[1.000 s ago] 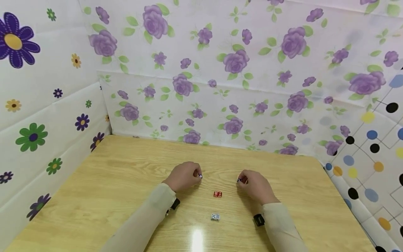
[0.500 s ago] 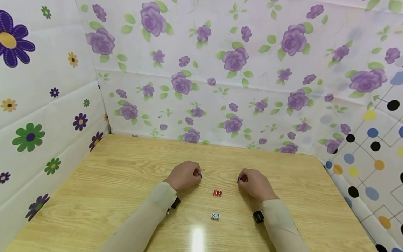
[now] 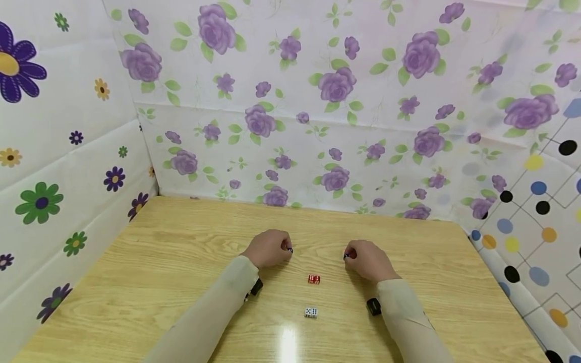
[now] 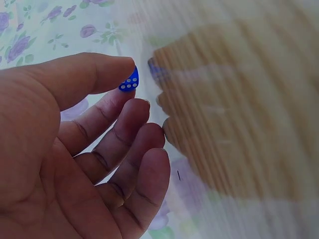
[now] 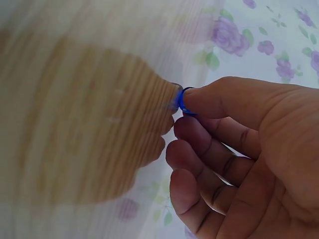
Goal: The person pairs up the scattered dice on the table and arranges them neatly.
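Observation:
Between thumb and index finger, my left hand [image 3: 269, 248] pinches a blue die [image 4: 129, 81] with white pips, close over the wooden table. My right hand [image 3: 369, 259] pinches another blue die [image 5: 186, 101] the same way; the thumb covers most of it in the right wrist view. Between the hands and slightly nearer, a pair of red dice [image 3: 314, 279] sits side by side on the wood. Closer to the front, two white dice [image 3: 310, 312] with dark pips lie side by side.
The light wooden table [image 3: 181, 242] runs back to a wall sheet [image 3: 290, 151] printed with purple roses. A flower-print sheet [image 3: 91, 201] borders the left, and a dotted sheet [image 3: 535, 252] the right. A dark band is on each wrist.
Both hands have shifted only slightly, each still pinching its blue die. The red and white dice stay where they were, and the head view has tilted a little.

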Demonstrator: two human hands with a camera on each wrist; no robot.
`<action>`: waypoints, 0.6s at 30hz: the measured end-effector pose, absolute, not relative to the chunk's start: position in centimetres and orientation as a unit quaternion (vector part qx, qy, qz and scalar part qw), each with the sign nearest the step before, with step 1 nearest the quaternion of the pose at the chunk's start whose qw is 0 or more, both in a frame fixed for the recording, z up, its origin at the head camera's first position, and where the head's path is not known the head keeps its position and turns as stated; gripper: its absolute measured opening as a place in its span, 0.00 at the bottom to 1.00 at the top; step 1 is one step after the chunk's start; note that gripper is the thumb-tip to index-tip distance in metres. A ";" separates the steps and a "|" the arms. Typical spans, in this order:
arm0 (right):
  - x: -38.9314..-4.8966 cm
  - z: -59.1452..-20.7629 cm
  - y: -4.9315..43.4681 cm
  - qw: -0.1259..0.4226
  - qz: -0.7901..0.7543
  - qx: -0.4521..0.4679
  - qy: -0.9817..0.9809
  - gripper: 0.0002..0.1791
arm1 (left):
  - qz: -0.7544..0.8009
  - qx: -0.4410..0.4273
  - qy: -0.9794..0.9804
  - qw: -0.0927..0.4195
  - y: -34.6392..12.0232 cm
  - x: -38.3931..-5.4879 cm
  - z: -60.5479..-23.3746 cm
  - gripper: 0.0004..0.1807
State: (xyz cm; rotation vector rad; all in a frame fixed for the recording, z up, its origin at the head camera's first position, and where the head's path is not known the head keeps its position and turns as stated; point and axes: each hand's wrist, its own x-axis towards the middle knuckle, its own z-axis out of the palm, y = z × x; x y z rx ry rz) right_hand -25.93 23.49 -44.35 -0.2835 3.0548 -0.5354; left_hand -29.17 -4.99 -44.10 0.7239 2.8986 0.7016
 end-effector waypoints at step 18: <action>-27.1 -44.8 22.9 -0.002 -0.151 -0.093 0.984 0.02 | 0.223 0.237 0.944 0.054 -4.1 -30.0 -43.8 0.02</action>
